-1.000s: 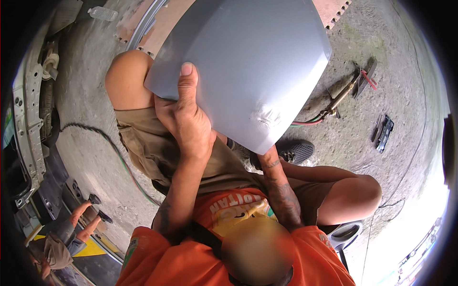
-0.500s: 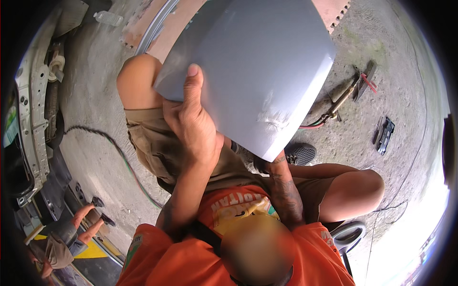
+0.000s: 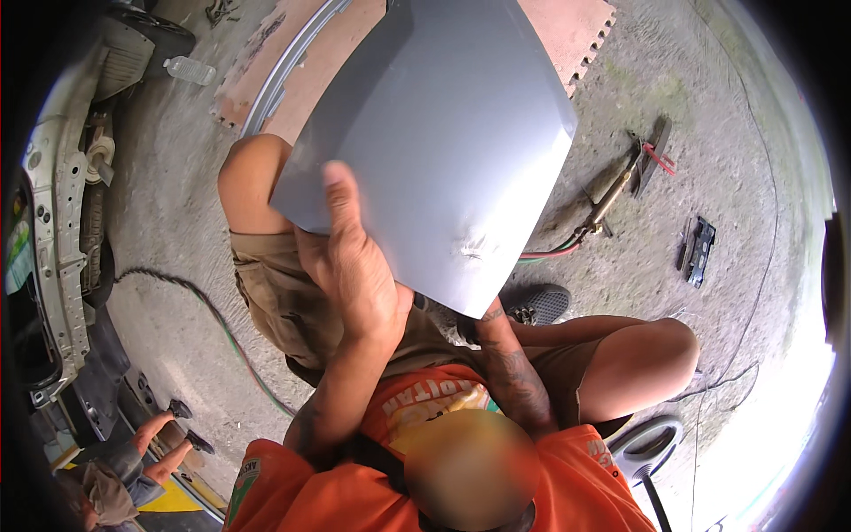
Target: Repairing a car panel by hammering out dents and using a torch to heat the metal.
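A silver-grey car body panel, smooth and gently curved, is tilted across my lap. A small dent with scuffed paint shows near its lower right corner. My left hand is closed on the panel's near left edge, thumb flat on the outer face and fingers out of sight beneath. My right forearm reaches under the panel's near corner; past the wrist, the right hand is hidden, so its fingers cannot be seen.
A torch with red and green hoses lies on the concrete at the right, near a black plastic part. Pink foam mats and a curved metal trim lie beyond. A bare car frame and another person are leftward.
The panel has shifted a little left and toward me in the picture, with my left hand still on it. The surroundings have also shifted slightly left.
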Demonstrator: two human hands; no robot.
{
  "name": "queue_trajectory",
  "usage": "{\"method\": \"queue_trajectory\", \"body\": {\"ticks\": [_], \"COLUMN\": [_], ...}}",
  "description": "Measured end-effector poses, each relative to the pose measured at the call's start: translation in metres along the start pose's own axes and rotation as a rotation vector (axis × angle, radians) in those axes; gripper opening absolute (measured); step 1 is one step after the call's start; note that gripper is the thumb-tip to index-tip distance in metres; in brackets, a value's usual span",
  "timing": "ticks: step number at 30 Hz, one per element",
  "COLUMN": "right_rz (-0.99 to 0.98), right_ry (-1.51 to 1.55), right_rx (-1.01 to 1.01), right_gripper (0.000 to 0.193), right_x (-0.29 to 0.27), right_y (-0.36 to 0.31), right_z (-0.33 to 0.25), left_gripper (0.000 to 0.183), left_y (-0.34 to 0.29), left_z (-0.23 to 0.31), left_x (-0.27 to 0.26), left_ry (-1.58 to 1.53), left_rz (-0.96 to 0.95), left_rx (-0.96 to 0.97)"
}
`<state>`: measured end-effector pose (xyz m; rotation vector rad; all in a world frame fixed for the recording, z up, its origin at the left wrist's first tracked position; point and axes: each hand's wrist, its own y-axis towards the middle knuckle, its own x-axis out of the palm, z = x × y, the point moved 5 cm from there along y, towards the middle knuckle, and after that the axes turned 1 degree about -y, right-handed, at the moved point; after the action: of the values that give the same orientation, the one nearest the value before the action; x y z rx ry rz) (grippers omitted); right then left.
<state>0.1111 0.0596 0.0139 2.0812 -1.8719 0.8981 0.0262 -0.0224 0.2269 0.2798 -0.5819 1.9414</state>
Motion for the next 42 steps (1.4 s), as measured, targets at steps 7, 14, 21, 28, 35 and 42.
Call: {"method": "queue_trajectory", "body": {"ticks": [7, 14, 21, 28, 35, 42], "right_rz": [0.083, 0.124, 0.238, 0.145, 0.29, 0.313], "right_ry": [-0.405, -0.066, -0.207, -0.182, -0.186, -0.184], "right_rx": [-0.178, -0.15, -0.28, -0.138, -0.271, -0.223], "right_gripper": [0.048, 0.045, 0.041, 0.042, 0.037, 0.035], "right_x": [-0.006, 0.01, 0.016, 0.017, 0.028, 0.042], "right_y": [0.01, 0.016, 0.016, 0.025, 0.019, 0.014], "right_z": [0.015, -0.005, -0.028, -0.017, -0.06, -0.08], "left_gripper": [0.053, 0.056, 0.044, 0.052, 0.039, 0.041], "left_y": [0.006, 0.011, 0.023, 0.022, 0.015, 0.011], "left_z": [-0.001, -0.008, -0.012, -0.003, -0.003, -0.004], "left_x": [0.003, -0.005, -0.02, -0.01, 0.0, 0.001], "left_ry": [0.138, 0.234, 0.241, 0.253, 0.221, 0.247], "left_rz": [-0.047, -0.045, -0.09, -0.109, -0.11, -0.056], "left_rx": [0.108, 0.177, 0.339, 0.244, 0.259, 0.24]}}
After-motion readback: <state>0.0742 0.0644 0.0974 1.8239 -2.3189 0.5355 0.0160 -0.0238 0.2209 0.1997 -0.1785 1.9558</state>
